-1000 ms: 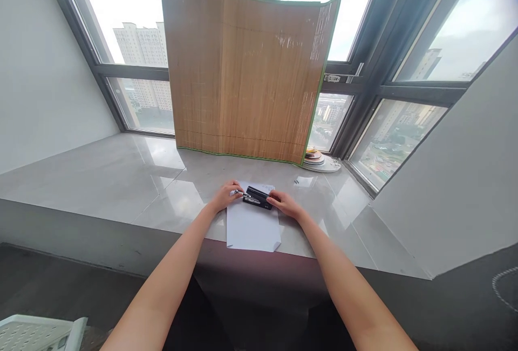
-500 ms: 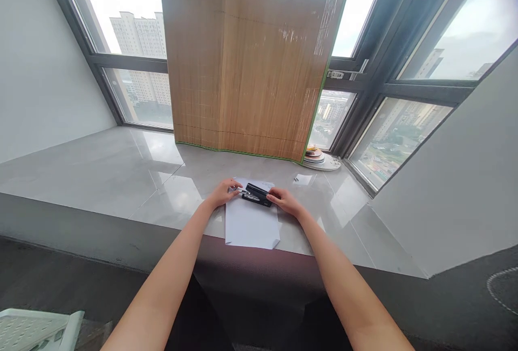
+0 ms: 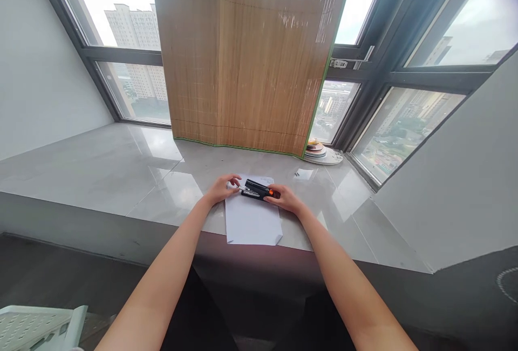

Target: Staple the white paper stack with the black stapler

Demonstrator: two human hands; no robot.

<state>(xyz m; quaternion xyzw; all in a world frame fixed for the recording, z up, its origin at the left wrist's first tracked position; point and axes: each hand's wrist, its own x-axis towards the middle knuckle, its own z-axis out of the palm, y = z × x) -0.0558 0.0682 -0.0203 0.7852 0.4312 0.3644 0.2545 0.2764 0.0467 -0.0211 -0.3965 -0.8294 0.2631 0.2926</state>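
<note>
A black stapler [image 3: 254, 192] lies over the upper part of a stack of white paper [image 3: 253, 222]. Its back end, with an orange-red spot, is gripped by my right hand [image 3: 284, 198], the fingers closed round it. At the stapler's left end a thin metal part sticks out, and my left hand [image 3: 222, 188] pinches it between bent fingers. What exactly lies under those fingertips is too small to make out. One lower corner of the paper is curled up.
Small dark bits, perhaps staples [image 3: 297, 174], lie on the grey tiled ledge [image 3: 101, 173]. A bamboo mat [image 3: 246, 65] leans against the window behind. Stacked plates [image 3: 319, 152] stand at its right. A pale plastic piece [image 3: 40, 326] is at lower left.
My right hand has turned the stapler slightly, so that its orange-red spot now shows. My left hand stays at the metal end. The view has tipped down a little.
</note>
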